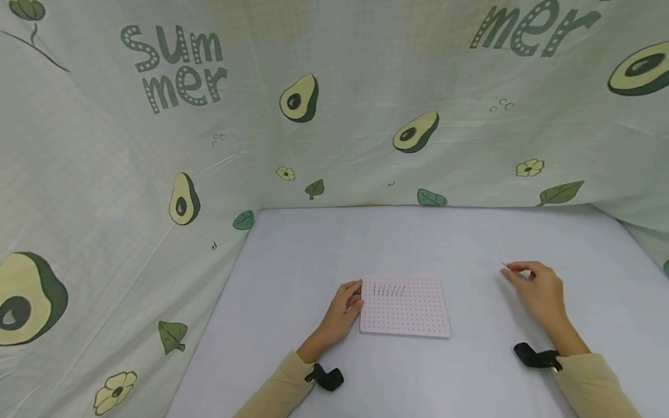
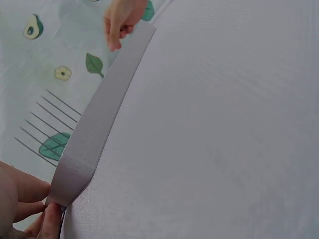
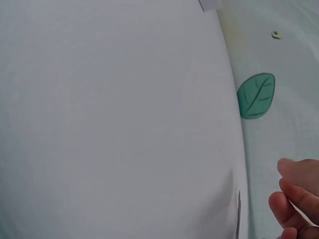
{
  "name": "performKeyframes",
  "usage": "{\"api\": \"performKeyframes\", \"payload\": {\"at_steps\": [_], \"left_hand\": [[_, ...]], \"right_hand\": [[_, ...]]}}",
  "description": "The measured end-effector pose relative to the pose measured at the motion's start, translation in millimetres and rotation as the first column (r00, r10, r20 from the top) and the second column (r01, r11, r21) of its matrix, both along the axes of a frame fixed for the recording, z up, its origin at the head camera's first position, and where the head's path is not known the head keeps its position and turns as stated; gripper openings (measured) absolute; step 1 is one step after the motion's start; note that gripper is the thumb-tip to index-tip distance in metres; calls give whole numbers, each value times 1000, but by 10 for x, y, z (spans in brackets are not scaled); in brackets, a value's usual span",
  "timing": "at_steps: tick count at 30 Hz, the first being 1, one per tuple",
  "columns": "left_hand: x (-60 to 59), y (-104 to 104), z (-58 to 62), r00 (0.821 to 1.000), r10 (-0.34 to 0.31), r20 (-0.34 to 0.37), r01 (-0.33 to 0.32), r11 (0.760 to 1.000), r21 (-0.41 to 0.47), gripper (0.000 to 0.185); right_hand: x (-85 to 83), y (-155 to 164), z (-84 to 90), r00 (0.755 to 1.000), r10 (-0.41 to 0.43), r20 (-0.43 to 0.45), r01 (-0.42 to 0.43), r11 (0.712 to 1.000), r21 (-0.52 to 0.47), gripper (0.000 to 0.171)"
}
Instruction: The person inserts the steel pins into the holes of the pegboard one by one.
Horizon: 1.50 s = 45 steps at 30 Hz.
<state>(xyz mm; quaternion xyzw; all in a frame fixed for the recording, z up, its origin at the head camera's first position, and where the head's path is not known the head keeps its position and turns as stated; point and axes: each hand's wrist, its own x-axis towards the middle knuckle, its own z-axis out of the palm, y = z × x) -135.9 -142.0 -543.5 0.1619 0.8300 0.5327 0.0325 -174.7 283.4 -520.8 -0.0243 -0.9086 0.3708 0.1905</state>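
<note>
Pale pink rectangular perforated board (image 1: 413, 317) lies on the white bench (image 1: 407, 374), its left edge held by your left hand (image 1: 341, 310). Your right hand (image 1: 542, 292) pinches one thin needle-like pin (image 1: 504, 265); too loose a grip may drop it, and careless reaching may bend the standing thin grey pins (image 1: 388, 289).

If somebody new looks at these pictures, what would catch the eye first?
Probably the avocado-printed cloth behind and left of the table. Next, on the table, the board, with a row of pins at its far left and the left hand holding its left edge. Off to the right, the right hand pinches a thin pin.
</note>
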Motion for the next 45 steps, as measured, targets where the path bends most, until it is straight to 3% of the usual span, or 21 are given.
{"api": "performKeyframes", "payload": {"at_steps": [18, 45], "left_hand": [[-3, 7, -9, 1000, 4, -5, -4, 1000, -13, 52], [-7, 12, -29, 1000, 20, 1, -20, 1000, -21, 51]], "right_hand": [[-44, 194, -171, 993, -69, 93, 69, 998, 1, 26], [-76, 168, -243, 995, -86, 58, 85, 996, 17, 20]]}}
